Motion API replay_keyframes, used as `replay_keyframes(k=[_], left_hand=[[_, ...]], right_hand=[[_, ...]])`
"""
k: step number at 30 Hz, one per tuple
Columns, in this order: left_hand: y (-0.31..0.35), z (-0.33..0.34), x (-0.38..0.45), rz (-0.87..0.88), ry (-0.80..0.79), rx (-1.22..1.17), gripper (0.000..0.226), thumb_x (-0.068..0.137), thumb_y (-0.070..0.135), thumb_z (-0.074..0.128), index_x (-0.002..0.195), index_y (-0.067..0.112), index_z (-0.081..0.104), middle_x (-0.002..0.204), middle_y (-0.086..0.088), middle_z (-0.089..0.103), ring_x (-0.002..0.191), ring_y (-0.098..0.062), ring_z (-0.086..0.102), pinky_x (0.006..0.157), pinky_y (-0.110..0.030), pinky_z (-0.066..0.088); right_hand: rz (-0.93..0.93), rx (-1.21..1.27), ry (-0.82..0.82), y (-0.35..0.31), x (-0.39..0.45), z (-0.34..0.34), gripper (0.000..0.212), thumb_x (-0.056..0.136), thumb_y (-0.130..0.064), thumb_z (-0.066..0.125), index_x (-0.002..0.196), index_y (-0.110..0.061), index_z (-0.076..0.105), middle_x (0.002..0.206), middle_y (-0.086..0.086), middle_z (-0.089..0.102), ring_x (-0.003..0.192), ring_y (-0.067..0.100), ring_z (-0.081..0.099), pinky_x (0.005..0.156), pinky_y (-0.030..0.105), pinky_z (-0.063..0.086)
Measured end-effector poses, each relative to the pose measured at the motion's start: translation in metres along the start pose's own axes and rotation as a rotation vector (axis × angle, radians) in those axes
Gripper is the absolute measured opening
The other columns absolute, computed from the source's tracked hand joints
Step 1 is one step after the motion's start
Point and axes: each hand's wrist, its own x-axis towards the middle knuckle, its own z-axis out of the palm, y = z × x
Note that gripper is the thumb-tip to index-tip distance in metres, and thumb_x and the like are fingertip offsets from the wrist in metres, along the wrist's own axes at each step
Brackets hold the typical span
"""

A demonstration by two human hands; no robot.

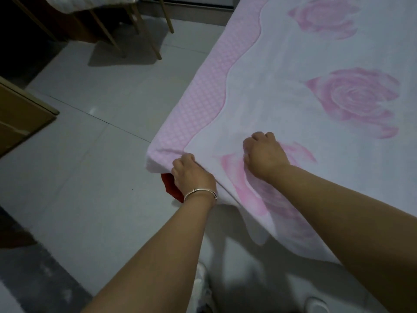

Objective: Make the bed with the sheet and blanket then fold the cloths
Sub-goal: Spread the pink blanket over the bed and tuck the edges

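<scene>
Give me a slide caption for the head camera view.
Both hands, left and right, grip the rose-print sheet at the bed's corner.

Rose-printed pink blanket (293,91) lies spread flat, corner overhanging.

The blanket (282,91) is white with large pink roses and a pink checked border; a red cloth (173,188) peeks beneath; the floor (90,154) is pale grey tile.
</scene>
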Motion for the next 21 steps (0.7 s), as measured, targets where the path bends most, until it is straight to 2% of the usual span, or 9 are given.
replay_keyframes(k=[3,5,8,12,15,17,18,19,21], left_hand=[[-0.017,-0.017,0.038,-0.266,0.030,-0.209,0.046,0.091,0.001,0.044,0.136,0.007,0.036,0.143,-0.011,0.032,0.129,-0.028,0.037,0.104,-0.033,0.033],[-0.030,-0.023,0.061,-0.351,0.044,-0.349,0.051,0.091,-0.002,0.041,0.141,0.007,0.031,0.148,-0.012,0.028,0.129,-0.030,0.042,0.104,-0.033,0.036],[-0.054,-0.022,0.097,-0.421,0.043,-0.500,0.065,0.089,-0.004,0.043,0.147,0.015,0.022,0.155,-0.005,0.019,0.136,-0.028,0.038,0.114,-0.037,0.032],[-0.072,-0.020,0.134,-0.333,-0.042,-0.387,0.073,0.089,0.005,0.048,0.149,0.028,0.013,0.155,0.001,0.023,0.141,-0.020,0.031,0.116,-0.037,0.030],[-0.077,-0.022,0.146,-0.338,-0.127,-0.372,0.053,0.089,0.011,0.046,0.140,0.020,0.035,0.138,-0.014,0.048,0.122,-0.031,0.052,0.104,-0.040,0.044],[-0.080,-0.028,0.150,-0.319,-0.169,-0.234,0.020,0.090,0.009,0.048,0.109,0.005,0.055,0.127,-0.020,0.057,0.114,-0.034,0.057,0.093,-0.035,0.046],[-0.081,-0.032,0.151,-0.296,-0.187,-0.161,0.009,0.091,0.008,0.048,0.093,0.004,0.056,0.123,-0.021,0.059,0.113,-0.034,0.057,0.091,-0.035,0.046],[-0.082,-0.037,0.154,-0.280,-0.187,-0.111,0.012,0.092,0.007,0.047,0.088,0.002,0.057,0.122,-0.022,0.060,0.113,-0.035,0.058,0.090,-0.035,0.046],[-0.089,-0.043,0.167,-0.269,-0.180,-0.049,0.021,0.091,0.004,0.048,0.104,-0.004,0.061,0.120,-0.024,0.062,0.113,-0.036,0.059,0.091,-0.037,0.047]], right_hand=[[0.074,0.023,0.050,-0.031,0.021,0.006,0.027,0.094,-0.013,0.042,0.116,-0.002,0.054,0.122,0.016,0.050,0.113,0.034,0.042,0.086,0.038,0.039],[0.123,0.030,0.076,-0.047,0.034,0.011,0.027,0.093,-0.012,0.042,0.115,-0.002,0.054,0.122,0.016,0.051,0.113,0.035,0.043,0.085,0.038,0.038],[0.174,0.000,0.104,-0.061,0.048,0.015,0.027,0.091,-0.009,0.041,0.113,-0.001,0.055,0.121,0.017,0.052,0.113,0.035,0.043,0.084,0.038,0.037],[0.236,-0.053,0.151,-0.076,0.063,0.021,0.027,0.088,-0.005,0.042,0.111,0.001,0.054,0.120,0.019,0.052,0.112,0.037,0.044,0.081,0.039,0.035],[0.265,-0.078,0.162,-0.087,0.069,0.027,0.028,0.086,-0.005,0.043,0.111,0.001,0.054,0.119,0.019,0.052,0.111,0.036,0.044,0.083,0.040,0.036],[0.277,-0.100,0.167,-0.094,0.073,0.028,0.027,0.085,-0.005,0.043,0.109,0.000,0.054,0.117,0.018,0.053,0.109,0.036,0.045,0.082,0.039,0.036],[0.278,-0.108,0.170,-0.097,0.074,0.028,0.026,0.086,-0.005,0.043,0.109,-0.001,0.054,0.116,0.017,0.053,0.108,0.036,0.045,0.082,0.039,0.036],[0.277,-0.114,0.174,-0.100,0.075,0.028,0.026,0.086,-0.006,0.042,0.108,-0.001,0.054,0.116,0.017,0.053,0.107,0.035,0.045,0.082,0.038,0.036],[0.278,-0.117,0.173,-0.104,0.076,0.026,0.026,0.087,-0.005,0.041,0.109,-0.001,0.054,0.117,0.017,0.053,0.109,0.035,0.045,0.084,0.039,0.035]])
